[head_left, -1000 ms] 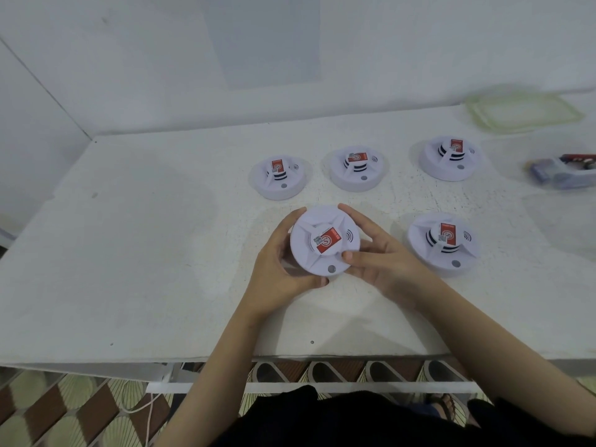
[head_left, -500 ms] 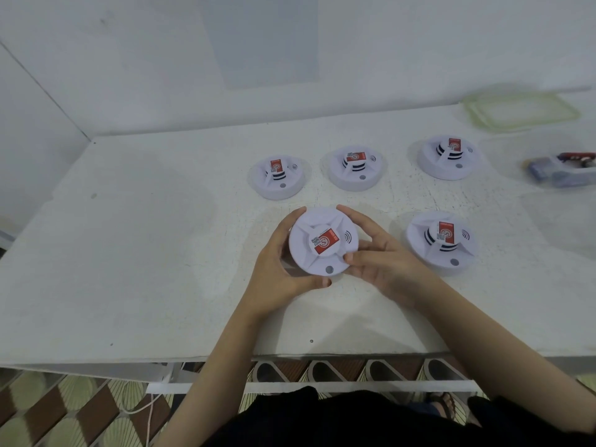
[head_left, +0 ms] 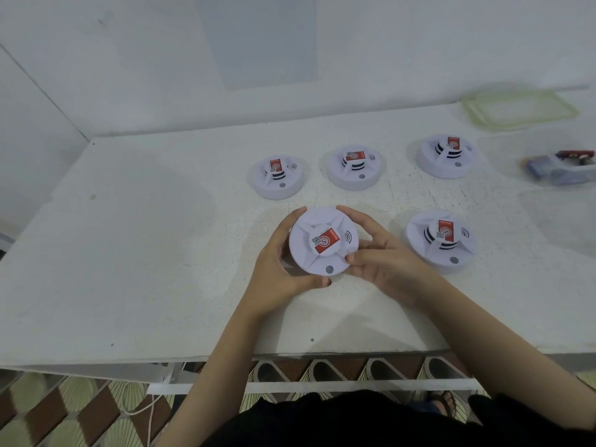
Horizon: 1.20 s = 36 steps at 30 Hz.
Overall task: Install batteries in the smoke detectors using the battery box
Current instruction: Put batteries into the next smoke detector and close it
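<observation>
Head view looks down on a white table [head_left: 129, 253] whose cracked top fills most of the frame. At its far right corner a pale green lid [head_left: 519, 109] lies flat. Nearer, at the right edge, sits the clear battery box [head_left: 561, 167], partly cut off by the frame, its contents too blurred to tell.

Four white smoke detectors rest face up on the table: the far-left detector [head_left: 278, 177], the far-middle detector [head_left: 354, 167] and the far-right detector [head_left: 446, 156] in a row, and the near-right detector [head_left: 440, 240] alone.

Just left of that one, over the near middle of the table, is the held detector [head_left: 322, 241], tilted slightly. The left hand [head_left: 280, 269] curls around its left rim, and the right hand [head_left: 383, 262] grips its right rim. A red sticker [head_left: 326, 242] lies slantwise on its raised centre.
</observation>
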### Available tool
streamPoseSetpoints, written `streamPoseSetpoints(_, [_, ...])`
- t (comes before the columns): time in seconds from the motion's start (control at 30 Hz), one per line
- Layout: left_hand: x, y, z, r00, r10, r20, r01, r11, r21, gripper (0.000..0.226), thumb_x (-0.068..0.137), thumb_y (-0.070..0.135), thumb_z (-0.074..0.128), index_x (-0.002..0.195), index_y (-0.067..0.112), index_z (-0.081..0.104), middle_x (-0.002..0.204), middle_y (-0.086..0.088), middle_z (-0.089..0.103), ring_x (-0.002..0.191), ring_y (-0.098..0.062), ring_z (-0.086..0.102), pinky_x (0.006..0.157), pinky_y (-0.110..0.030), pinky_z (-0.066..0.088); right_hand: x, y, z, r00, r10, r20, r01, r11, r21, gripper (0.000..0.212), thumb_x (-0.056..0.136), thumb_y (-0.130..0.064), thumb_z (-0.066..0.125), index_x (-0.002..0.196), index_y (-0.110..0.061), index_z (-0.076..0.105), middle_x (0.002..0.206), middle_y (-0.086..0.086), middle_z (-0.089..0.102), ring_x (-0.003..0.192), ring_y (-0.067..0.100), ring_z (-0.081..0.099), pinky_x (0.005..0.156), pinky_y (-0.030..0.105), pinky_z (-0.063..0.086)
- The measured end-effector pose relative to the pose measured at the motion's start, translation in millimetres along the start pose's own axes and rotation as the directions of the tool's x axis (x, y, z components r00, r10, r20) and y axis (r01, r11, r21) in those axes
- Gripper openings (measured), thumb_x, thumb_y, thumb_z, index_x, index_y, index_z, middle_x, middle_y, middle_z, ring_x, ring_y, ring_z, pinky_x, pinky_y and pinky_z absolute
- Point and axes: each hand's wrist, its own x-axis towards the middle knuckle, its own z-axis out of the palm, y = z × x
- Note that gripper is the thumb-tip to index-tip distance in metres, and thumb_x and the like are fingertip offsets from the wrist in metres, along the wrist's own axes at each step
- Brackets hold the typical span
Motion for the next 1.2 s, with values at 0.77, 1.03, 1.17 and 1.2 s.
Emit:
streamPoseSetpoints(0.77, [0.9,-1.4,-0.2,1.0,-0.006,0.012,0.006,1.0,-0.014,0.097,0.06,0.024,0.085,0.144,0.009,0.037,0.142,-0.002,0.051,0.13,-0.013,0.05,0.1,-0.024,0.047,0.3,-0.3,0.4,1.0,0.01,-0.011,-0.01,1.0,-0.01,0.073,0.072,0.008,0.056,0.136,-0.026,0.046,0.109,0.02,0.063,0.101,0.029,0.062,0.093,0.043,0.051])
streamPoseSetpoints(1.03, [1.0,-3.5,-0.3,1.0,-0.005,0.019,0.006,1.0,-0.001,0.097,0.061,0.024,0.084,0.144,0.006,0.037,0.142,-0.004,0.051,0.13,-0.013,0.05,0.101,-0.023,0.046,0.5,0.1,0.1,1.0,0.008,-0.011,-0.008,1.0,-0.006,0.074,0.072,0.009,0.055,0.137,-0.025,0.046,0.108,0.021,0.062,0.101,0.03,0.062,0.091,0.043,0.052])
streamPoseSetpoints(1.17, [0.8,-3.5,-0.5,1.0,-0.006,0.015,0.006,1.0,-0.005,0.097,0.061,0.026,0.084,0.144,0.007,0.037,0.142,-0.003,0.051,0.13,-0.012,0.05,0.102,-0.023,0.045,0.4,-0.1,0.6,1.0,0.007,-0.011,-0.007,1.0,-0.01,0.074,0.071,0.009,0.055,0.136,-0.025,0.046,0.108,0.021,0.061,0.1,0.03,0.061,0.093,0.044,0.051])
streamPoseSetpoints(1.2, [0.5,-3.6,-1.1,1.0,-0.008,0.02,0.008,1.0,-0.005,0.097,0.061,0.026,0.084,0.144,0.007,0.037,0.142,-0.002,0.051,0.129,-0.011,0.051,0.101,-0.021,0.045,0.4,-0.2,0.7,1.0,0.008,-0.011,-0.008,1.0,-0.013,0.074,0.072,0.009,0.055,0.136,-0.026,0.046,0.109,0.022,0.061,0.101,0.03,0.061,0.093,0.043,0.051])
